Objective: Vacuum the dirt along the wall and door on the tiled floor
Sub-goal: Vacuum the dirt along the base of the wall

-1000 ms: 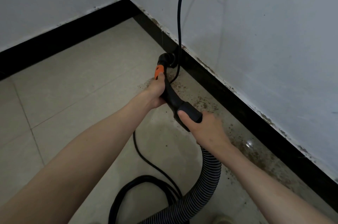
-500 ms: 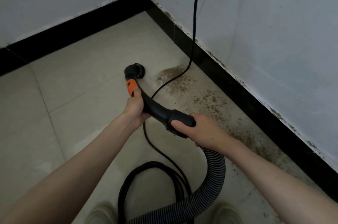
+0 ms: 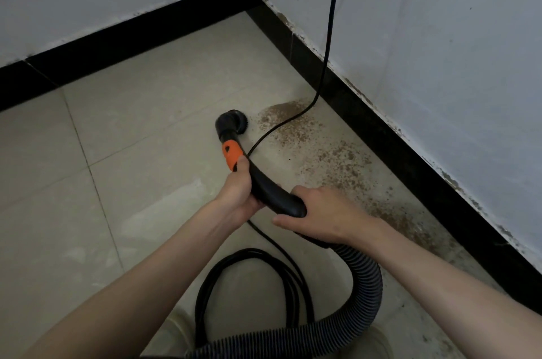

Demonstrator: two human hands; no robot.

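Two hands clasp the curved black plastic vacuum wand [image 3: 264, 182]: left hand [image 3: 239, 193] wraps it just below the orange collar [image 3: 231, 156], right hand [image 3: 324, 216] grips the rear end where the ribbed grey hose [image 3: 363, 294] joins, hose cut off at btm edge. Round black brush nozzle [image 3: 233, 124] sits on beige tiled floor [image 3: 132, 138], just left of brown dirt [image 3: 296, 127] strewn along black skirting [image 3: 381, 130] of white wall [image 3: 454, 50]. Thin black power cord [image 3: 331, 36] crosses the dirt, top cut off.

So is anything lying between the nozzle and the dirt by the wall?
Yes: the black power cord lies across the near edge of the dirt, just right of the nozzle, then runs under the wand. Nothing else shows on the tile between them.
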